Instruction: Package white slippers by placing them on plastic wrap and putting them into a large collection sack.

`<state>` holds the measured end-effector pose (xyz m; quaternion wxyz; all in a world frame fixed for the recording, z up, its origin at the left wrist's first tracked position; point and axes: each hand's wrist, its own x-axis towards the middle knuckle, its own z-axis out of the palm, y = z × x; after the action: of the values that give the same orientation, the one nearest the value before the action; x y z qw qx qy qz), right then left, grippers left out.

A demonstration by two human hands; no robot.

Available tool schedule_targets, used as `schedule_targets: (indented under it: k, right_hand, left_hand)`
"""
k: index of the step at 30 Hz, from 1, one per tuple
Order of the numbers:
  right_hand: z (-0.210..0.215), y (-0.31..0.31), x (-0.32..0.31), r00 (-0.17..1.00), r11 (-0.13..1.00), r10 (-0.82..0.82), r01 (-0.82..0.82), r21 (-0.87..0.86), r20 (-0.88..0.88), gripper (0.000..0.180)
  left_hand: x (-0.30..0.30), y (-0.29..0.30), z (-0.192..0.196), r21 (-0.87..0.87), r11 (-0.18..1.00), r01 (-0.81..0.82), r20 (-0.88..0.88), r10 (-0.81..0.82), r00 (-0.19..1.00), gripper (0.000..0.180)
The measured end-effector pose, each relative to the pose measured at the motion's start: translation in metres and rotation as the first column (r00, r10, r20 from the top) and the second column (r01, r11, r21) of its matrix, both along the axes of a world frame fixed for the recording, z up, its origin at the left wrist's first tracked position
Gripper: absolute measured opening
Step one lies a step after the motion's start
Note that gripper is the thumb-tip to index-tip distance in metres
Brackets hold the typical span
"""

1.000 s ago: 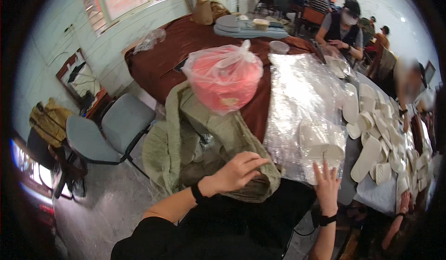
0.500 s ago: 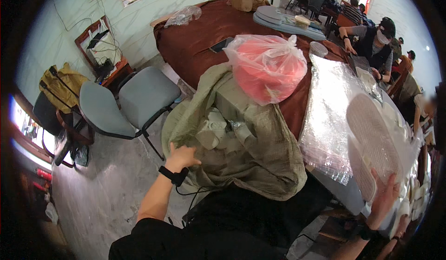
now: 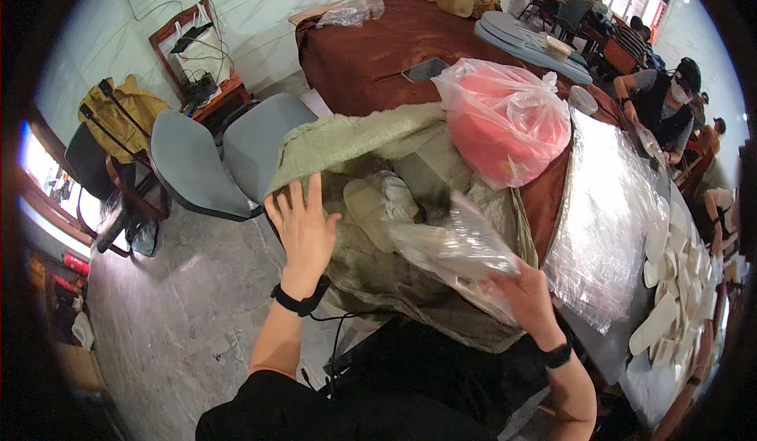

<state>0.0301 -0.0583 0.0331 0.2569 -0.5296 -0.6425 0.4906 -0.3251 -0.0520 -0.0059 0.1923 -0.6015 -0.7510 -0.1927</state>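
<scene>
A large olive-green woven sack (image 3: pixel 347 145) stands open against the table edge, with pale insole-shaped pieces (image 3: pixel 371 208) inside. My left hand (image 3: pixel 303 228) presses flat, fingers spread, on the sack's left rim. My right hand (image 3: pixel 524 295) grips a clear plastic bag of pale flat pieces (image 3: pixel 453 244) over the sack's mouth. Both wrists wear black bands.
A red bundle in a clear plastic bag (image 3: pixel 505 122) sits on the brown-covered table (image 3: pixel 378 55). A crinkled clear plastic sheet (image 3: pixel 611 212) and several white insoles (image 3: pixel 670 299) lie at right. Grey chairs (image 3: pixel 213 157) stand at left. People sit at the far right.
My view has swung left and down toward the sack. My right hand left the white pieces on the table and now holds the plastic bag at the sack's mouth; my left hand moved up its rim.
</scene>
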Motion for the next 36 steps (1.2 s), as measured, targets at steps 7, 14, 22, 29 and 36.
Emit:
schedule_targets:
  k: [7, 14, 22, 29, 36]
  right_hand:
    - [-0.045, 0.095, -0.121, 0.849, 0.547, 0.308, -0.527, 0.65, 0.43, 0.051]
    - [-0.132, 0.127, -0.186, 0.702, 0.578, -0.143, -0.513, 0.635, 0.698, 0.07]
    - [-0.128, 0.041, -0.11, 0.544, 0.719, 0.387, -0.683, 0.125, 0.745, 0.08]
    - [-0.138, -0.012, -0.07, 0.471, 0.665, 0.687, -0.715, -0.217, 0.553, 0.073]
    - [-0.109, -0.039, -0.058, 0.613, 0.61, 0.771, -0.789, 0.077, 0.174, 0.044]
  left_hand:
    - [-0.001, -0.004, 0.002, 0.014, 0.996, 0.092, 0.011, -0.092, 0.996, 0.079]
    - [-0.01, 0.004, -0.002, -0.045, 0.996, 0.072, -0.024, -0.074, 0.997, 0.077]
    - [-0.007, 0.009, -0.014, -0.006, 0.997, 0.079, 0.081, -0.078, 0.994, 0.085]
    - [0.022, 0.009, -0.014, -0.224, 0.955, 0.196, 0.131, -0.17, 0.977, 0.087]
    - [0.043, -0.01, -0.054, -0.629, 0.226, 0.744, 0.477, -0.644, 0.598, 0.083]
